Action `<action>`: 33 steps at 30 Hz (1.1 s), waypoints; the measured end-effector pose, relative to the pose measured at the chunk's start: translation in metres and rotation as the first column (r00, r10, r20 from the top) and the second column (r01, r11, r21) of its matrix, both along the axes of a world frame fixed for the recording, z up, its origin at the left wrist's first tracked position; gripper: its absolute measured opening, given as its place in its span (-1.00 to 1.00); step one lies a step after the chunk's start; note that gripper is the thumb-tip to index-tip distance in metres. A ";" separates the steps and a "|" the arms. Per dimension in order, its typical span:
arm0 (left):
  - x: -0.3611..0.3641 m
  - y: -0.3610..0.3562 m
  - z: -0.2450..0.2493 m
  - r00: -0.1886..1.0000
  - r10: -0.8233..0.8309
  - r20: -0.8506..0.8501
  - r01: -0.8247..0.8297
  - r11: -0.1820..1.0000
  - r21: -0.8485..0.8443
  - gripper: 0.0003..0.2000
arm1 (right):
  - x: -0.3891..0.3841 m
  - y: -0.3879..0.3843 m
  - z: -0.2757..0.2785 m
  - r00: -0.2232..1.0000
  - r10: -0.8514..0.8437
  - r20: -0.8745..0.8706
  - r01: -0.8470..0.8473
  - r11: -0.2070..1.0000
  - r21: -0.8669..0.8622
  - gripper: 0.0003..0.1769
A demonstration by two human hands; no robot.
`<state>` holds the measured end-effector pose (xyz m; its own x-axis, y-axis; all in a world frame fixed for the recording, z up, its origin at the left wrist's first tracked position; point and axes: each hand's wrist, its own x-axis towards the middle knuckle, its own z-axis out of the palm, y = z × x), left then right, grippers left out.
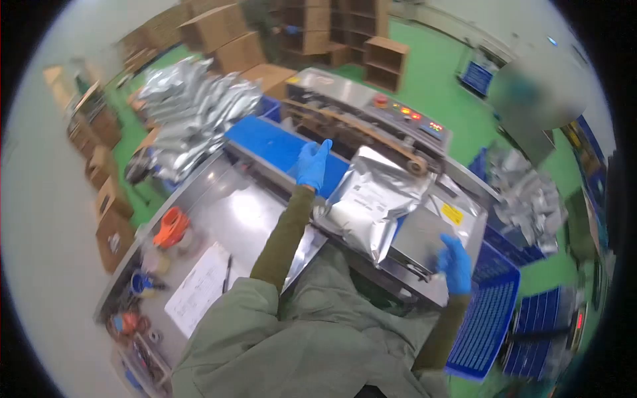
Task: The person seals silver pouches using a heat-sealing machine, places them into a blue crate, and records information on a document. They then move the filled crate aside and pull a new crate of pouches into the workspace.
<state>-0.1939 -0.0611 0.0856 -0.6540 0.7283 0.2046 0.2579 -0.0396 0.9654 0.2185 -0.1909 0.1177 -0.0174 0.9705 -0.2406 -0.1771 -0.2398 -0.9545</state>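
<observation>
A large silver foil bag [371,199] with a printed label lies on the near side of the sealing machine [371,106], partly over its blue conveyor belt [269,142]. My left hand [313,164], in a blue glove, is over the belt just left of the bag; its fingers are extended and nothing shows in them. On the other side, my right hand [454,264], gloved in blue too, is apart from the bag, near the right end of the metal platform [421,232]. Its fingers are spread and hold nothing that I can see.
Silver bags [192,113] are piled at the left, and more foil bags [527,199] fill a crate at the right. A blue basket [484,318] stands by my right arm. Paper [199,288], a pen [227,273] and an orange tape dispenser [171,227] lie on the steel table [222,199].
</observation>
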 end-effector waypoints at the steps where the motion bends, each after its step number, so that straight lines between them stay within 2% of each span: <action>1: 0.000 -0.047 0.027 0.980 0.186 -0.073 -0.181 0.981 0.076 -0.44 | 0.011 -0.020 -0.012 0.999 -0.039 0.013 0.037 0.995 0.090 -0.54; 2: 0.000 -0.079 0.034 0.993 0.061 0.106 -0.086 0.963 0.257 -0.47 | 0.020 -0.035 -0.021 0.996 -0.090 0.008 0.089 0.995 0.050 -0.53; 3: 0.002 -0.103 0.031 0.964 -0.103 0.246 -0.020 0.892 0.452 -0.49 | 0.027 -0.048 -0.029 0.989 -0.148 0.007 0.148 0.989 0.014 -0.52; 4: -0.003 -0.108 -0.019 0.875 -0.144 0.463 -0.002 0.954 0.301 -0.57 | 0.034 -0.061 -0.035 0.990 -0.138 -0.043 0.136 0.990 -0.038 -0.51; 5: -0.005 -0.110 -0.068 0.737 -0.146 0.660 0.054 0.986 0.158 -0.65 | 0.039 -0.072 -0.041 0.987 -0.133 -0.093 0.125 0.988 -0.092 -0.50; 6: 0.013 -0.135 -0.034 0.637 -0.171 0.752 0.136 0.985 0.109 -0.65 | 0.041 -0.077 -0.050 0.991 -0.103 -0.090 0.095 0.991 -0.092 -0.50; 7: 0.030 -0.153 0.003 0.522 -0.184 0.833 0.226 0.971 0.073 -0.65 | 0.041 -0.083 -0.057 0.988 -0.144 -0.052 0.137 0.984 -0.117 -0.50; 8: 0.032 -0.146 -0.004 0.521 -0.171 0.836 0.202 0.977 0.074 -0.65 | 0.041 -0.086 -0.062 0.982 -0.188 -0.012 0.184 0.973 -0.138 -0.50; 10: 0.029 -0.128 -0.023 0.462 -0.210 0.861 0.032 0.975 0.221 -0.56 | 0.042 -0.091 -0.063 0.984 -0.175 -0.019 0.170 0.975 -0.144 -0.51; 11: 0.022 -0.122 -0.025 0.461 -0.205 0.864 0.015 0.975 0.223 -0.56 | 0.041 -0.093 -0.062 0.982 -0.184 -0.037 0.177 0.973 -0.149 -0.52; 13: 0.002 -0.107 -0.020 0.412 -0.293 0.863 -0.038 0.940 0.338 -0.62 | 0.038 -0.098 -0.060 0.986 -0.161 -0.046 0.155 0.981 -0.114 -0.53; 14: -0.011 -0.106 -0.015 0.443 -0.262 0.857 -0.033 0.951 0.308 -0.62 | 0.039 -0.099 -0.062 0.984 -0.176 -0.031 0.172 0.979 -0.111 -0.53; 18: -0.066 -0.093 -0.007 0.440 -0.236 0.866 -0.018 0.962 0.271 -0.63 | 0.039 -0.104 -0.071 0.984 -0.179 -0.014 0.175 0.973 -0.148 -0.53; 21: -0.111 -0.071 -0.022 0.394 -0.287 0.873 -0.052 0.942 0.333 -0.49 | 0.035 -0.103 -0.077 0.986 -0.166 -0.022 0.159 0.969 -0.191 -0.52; 24: -0.146 -0.057 -0.021 0.360 -0.306 0.881 -0.072 0.933 0.354 -0.47 | 0.023 -0.102 -0.078 0.986 -0.167 -0.002 0.163 0.968 -0.190 -0.52; 27: -0.182 -0.049 -0.023 0.376 -0.376 0.847 -0.025 0.909 0.415 -0.49 | 0.016 -0.103 -0.078 0.986 -0.164 0.031 0.167 0.970 -0.179 -0.51; 28: -0.194 -0.044 -0.026 0.440 -0.366 0.820 -0.034 0.906 0.423 -0.48 | 0.015 -0.103 -0.079 0.986 -0.164 0.039 0.168 0.968 -0.187 -0.50; 29: -0.206 -0.038 -0.029 0.420 -0.320 0.849 -0.062 0.923 0.379 -0.49 | 0.013 -0.104 -0.077 0.984 -0.174 0.038 0.178 0.967 -0.183 -0.50; 32: -0.255 -0.016 -0.050 0.484 -0.291 0.825 -0.083 0.923 0.375 -0.52 | 0.007 -0.106 -0.074 0.985 -0.171 0.019 0.172 0.970 -0.172 -0.50; 33: -0.259 -0.019 -0.037 0.509 -0.281 0.813 -0.093 0.921 0.377 -0.54 | 0.010 -0.105 -0.078 0.985 -0.173 0.016 0.173 0.967 -0.186 -0.50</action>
